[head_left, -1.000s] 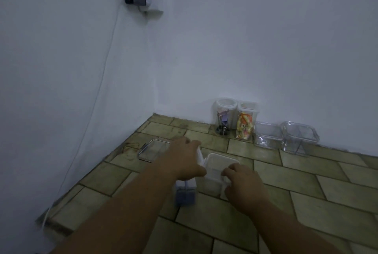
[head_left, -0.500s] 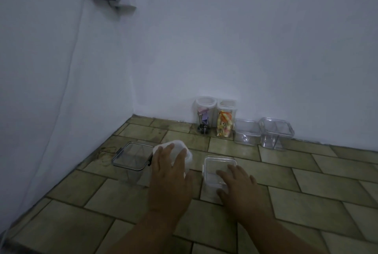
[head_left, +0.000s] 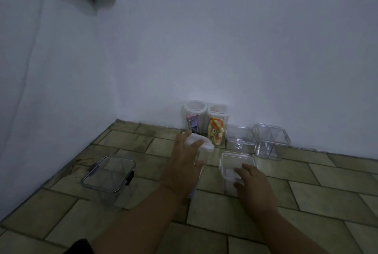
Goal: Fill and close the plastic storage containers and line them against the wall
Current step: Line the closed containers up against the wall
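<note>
Right now I have my left hand (head_left: pixel 184 168) spread over the white lid (head_left: pixel 201 145) of a tall container, fingers apart and resting on top rather than clamped round it; most of the container's body is hidden beneath my palm, so I cannot tell what is inside. My right hand (head_left: pixel 255 187) sits at the near edge of the open square container (head_left: pixel 237 163), fingers loosely curled on its rim; whether they actually pinch the wall I cannot tell. Along the back wall (head_left: pixel 245 49) four containers stand in a row: a round-lidded jar (head_left: pixel 194 115) with purple pieces, a square jar (head_left: pixel 217 126) of orange and yellow items touching it, then a low clear tub (head_left: pixel 239 137) and a clear lidded box (head_left: pixel 271 140) beside that. A latch-lidded clear box (head_left: pixel 109 178) stands alone to my left, well apart from the row, on the tiled floor (head_left: pixel 306 202).

I judge the step in hand to be seating this lid; to do it well I would press with the flat of the palm squarely over the centre, keep the container upright, and work round the rim so no corner rides up; the right hand should steady its own tub so it does not skid on the tile. The light is dim and the plastic clear, so I would feel for the click, not trust my eyes.
</note>
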